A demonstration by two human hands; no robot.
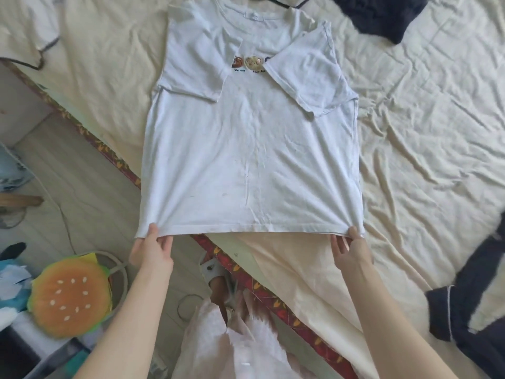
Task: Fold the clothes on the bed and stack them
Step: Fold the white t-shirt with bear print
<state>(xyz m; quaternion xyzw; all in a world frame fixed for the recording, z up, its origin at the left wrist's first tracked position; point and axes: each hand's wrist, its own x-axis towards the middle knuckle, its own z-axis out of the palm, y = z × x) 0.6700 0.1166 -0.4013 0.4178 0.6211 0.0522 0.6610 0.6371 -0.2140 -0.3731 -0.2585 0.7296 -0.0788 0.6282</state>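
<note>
Both forearms reach forward from the bottom of view. My left hand (152, 248) pinches the left corner of the hem, thumb on top and fingers curled under the cloth. My right hand (350, 248) pinches the right corner the same way. Neither grip is wide: only the edge of the fabric sits between thumb and fingers.

Task item: pale white short-sleeved cotton T-shirt with a small cartoon print on the chest (251, 149). It lies face up on the wrinkled cream bed sheet (426, 127), collar away from me, both sleeves already folded inward over the chest. The hem is drawn taut between my hands and overhangs the red patterned mattress edge (276, 299).

Risks, as judged:
- Lifting the hem unevenly could skew the fold; cause, one hand leading the other.
- The folded sleeves may flip open if the body is raised too fast.
- The hem could slip off the bed edge if released here, since it is unsupported.

Also noted: dark navy garment at the top right (382, 15); dark garment with white piping at the right edge (475, 305), both apparently unfolded.
</note>
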